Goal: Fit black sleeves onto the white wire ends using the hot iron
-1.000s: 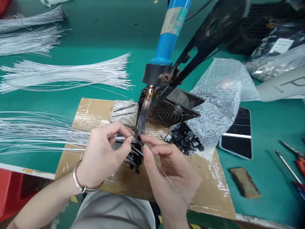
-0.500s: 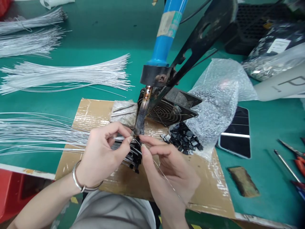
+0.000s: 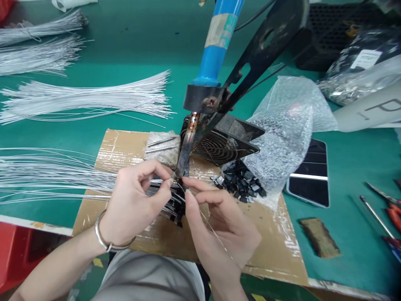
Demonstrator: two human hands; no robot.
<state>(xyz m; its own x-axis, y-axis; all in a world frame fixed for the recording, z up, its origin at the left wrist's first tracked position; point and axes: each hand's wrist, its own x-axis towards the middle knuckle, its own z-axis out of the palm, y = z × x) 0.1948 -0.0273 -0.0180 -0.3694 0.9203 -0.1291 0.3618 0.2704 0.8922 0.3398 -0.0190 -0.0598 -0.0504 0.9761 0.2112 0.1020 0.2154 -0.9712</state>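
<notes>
My left hand (image 3: 134, 205) pinches a thin white wire (image 3: 62, 175) and holds its end at the tip of the soldering iron (image 3: 188, 146). The iron has a blue handle (image 3: 216, 46) and is clamped in a black stand. My right hand (image 3: 219, 221) pinches a thin strand of solder wire (image 3: 216, 236) and brings it to the same tip. Under my fingers lie finished wires with small black parts (image 3: 175, 207) on their ends. All this happens over a cardboard sheet (image 3: 275, 251).
A pile of small black parts (image 3: 241, 182) spills from a bubble-wrap bag (image 3: 288, 125). A small fan (image 3: 222, 144) sits behind the iron. White wire bundles (image 3: 87, 98) lie at the left. A phone (image 3: 310, 179), a brown block (image 3: 319, 237) and hand tools (image 3: 385, 209) lie at the right.
Almost nothing has changed. Both hands stay pinched at the iron's tip; the view has shifted slightly.
</notes>
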